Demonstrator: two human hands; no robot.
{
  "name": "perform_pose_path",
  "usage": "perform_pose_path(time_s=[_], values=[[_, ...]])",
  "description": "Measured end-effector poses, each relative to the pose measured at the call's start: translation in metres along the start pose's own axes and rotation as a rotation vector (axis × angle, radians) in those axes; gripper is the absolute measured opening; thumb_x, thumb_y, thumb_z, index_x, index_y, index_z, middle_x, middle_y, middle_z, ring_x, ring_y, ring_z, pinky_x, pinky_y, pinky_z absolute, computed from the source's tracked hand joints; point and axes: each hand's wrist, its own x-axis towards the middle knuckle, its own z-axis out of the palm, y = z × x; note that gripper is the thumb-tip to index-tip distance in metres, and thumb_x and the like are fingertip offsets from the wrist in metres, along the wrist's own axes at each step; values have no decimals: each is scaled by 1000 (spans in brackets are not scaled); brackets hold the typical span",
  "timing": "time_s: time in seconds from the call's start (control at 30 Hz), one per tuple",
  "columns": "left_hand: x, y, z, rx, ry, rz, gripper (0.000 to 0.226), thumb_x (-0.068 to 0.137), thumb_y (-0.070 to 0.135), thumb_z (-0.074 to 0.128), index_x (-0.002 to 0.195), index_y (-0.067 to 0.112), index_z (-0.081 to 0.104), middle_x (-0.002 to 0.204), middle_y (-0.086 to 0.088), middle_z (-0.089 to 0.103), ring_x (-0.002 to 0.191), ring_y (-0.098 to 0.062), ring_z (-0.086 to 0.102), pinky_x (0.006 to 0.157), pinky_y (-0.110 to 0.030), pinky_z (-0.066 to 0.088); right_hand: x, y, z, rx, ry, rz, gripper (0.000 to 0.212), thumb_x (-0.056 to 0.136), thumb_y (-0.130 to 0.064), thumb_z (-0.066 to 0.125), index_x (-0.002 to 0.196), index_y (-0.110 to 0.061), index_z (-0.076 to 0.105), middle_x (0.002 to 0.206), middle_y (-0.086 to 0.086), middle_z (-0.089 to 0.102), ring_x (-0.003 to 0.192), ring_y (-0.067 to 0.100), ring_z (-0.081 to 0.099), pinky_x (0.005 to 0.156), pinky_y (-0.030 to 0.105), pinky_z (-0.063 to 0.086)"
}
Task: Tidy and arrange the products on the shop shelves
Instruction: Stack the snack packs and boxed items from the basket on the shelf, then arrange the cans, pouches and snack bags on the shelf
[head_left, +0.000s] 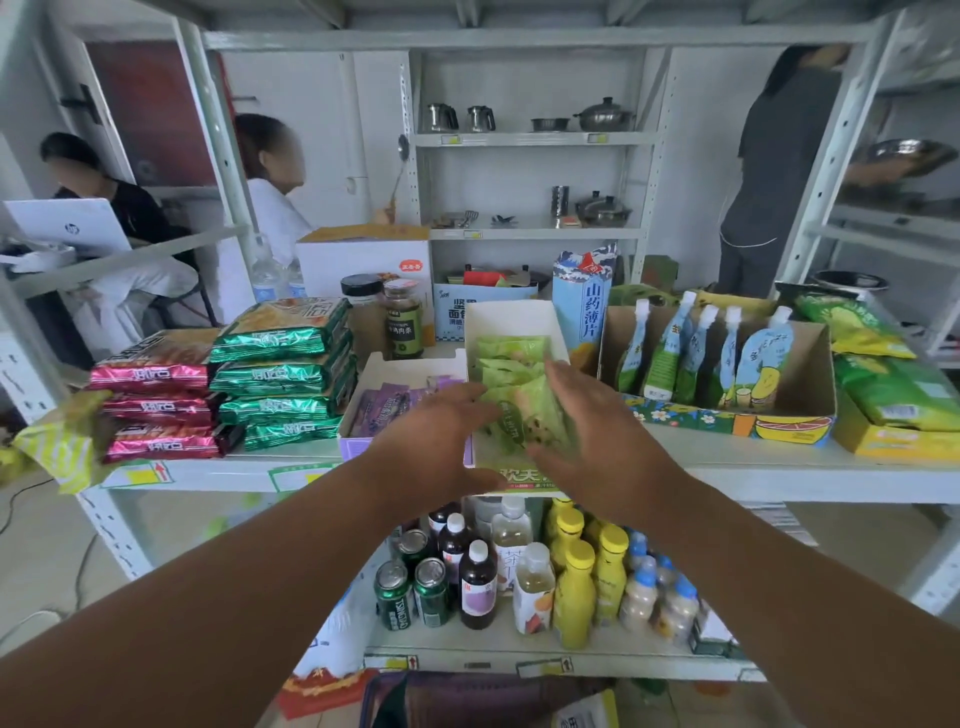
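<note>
Green packets (511, 364): stacked in the white display box (511, 317) on the middle shelf (779, 470), long axis running near to far.
Left hand (434, 434): at the box's near left, fingers (470, 400) extended and relaxed, tips touching the nearest packet's left edge.
Right hand (592, 415): on that packet's right side, fingers straight, pressing flat, holding nothing.
Relation: packet between both hands, equally near.
Neighbour: purple packets (384, 410) just left.

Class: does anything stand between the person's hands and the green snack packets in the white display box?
Nothing visible does. Both the left hand and right hand already touch the green snack packets in the open-topped white display box.
</note>
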Motion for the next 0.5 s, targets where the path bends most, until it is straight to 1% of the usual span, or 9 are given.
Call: perform_pose_path(time_s=[0.07,0.13,0.17,0.2,0.27,0.3,0.37,0.5], values=[[-1,4,-1,29,8,12,78,86,57,81,156,40,50,171,8,34,155,-19,35,123,-44,39,-7,0,-1,-46,-4,-26,109,92,-61,67,169,-27,-2,177,-5,5,162,15,4,131,41,14],[-2,8,-4,55,15,29,66,92,53,78,152,35,56,166,6,43,151,-18,40,122,-38,38,-12,2,-2,-122,-47,-45,115,87,-70,68,169,-34,-3,178,-5,0,163,19,2,131,44,14],[-2,10,-5,78,13,36,62,94,50,76,151,33,58,163,6,47,149,-18,42,121,-35,38,-13,4,-3,-161,-95,-47,112,87,-70,69,169,-37,1,178,-5,-2,163,20,1,130,45,15],[-1,11,-5,107,8,41,59,96,49,74,150,32,58,161,6,49,148,-18,43,121,-35,37,-13,4,-3,-192,-147,-45,106,89,-67,70,169,-38,7,178,-5,-2,163,21,2,129,44,17],[3,12,-5,145,-8,41,55,98,49,72,149,32,60,159,6,51,147,-19,44,122,-40,37,-11,4,-1,-204,-203,-35,89,97,-53,69,168,-35,18,177,-6,3,162,18,7,127,37,21],[5,11,-4,150,-13,39,54,97,50,71,147,33,61,158,6,52,145,-20,46,121,-43,40,-9,4,0,-187,-200,-29,81,100,-46,68,167,-33,24,177,-6,9,161,17,10,126,34,22],[11,9,-3,155,-18,34,51,97,51,71,144,35,63,156,6,54,143,-19,49,118,-46,43,-4,6,4,-146,-172,-21,70,103,-38,66,164,-30,34,175,-6,18,160,16,15,126,33,23],[21,3,-2,160,-18,28,49,98,48,70,144,34,63,155,6,54,143,-19,49,118,-46,43,8,13,11,-157,-162,-14,62,104,-37,65,160,-26,43,172,-5,26,159,16,19,125,31,22]])
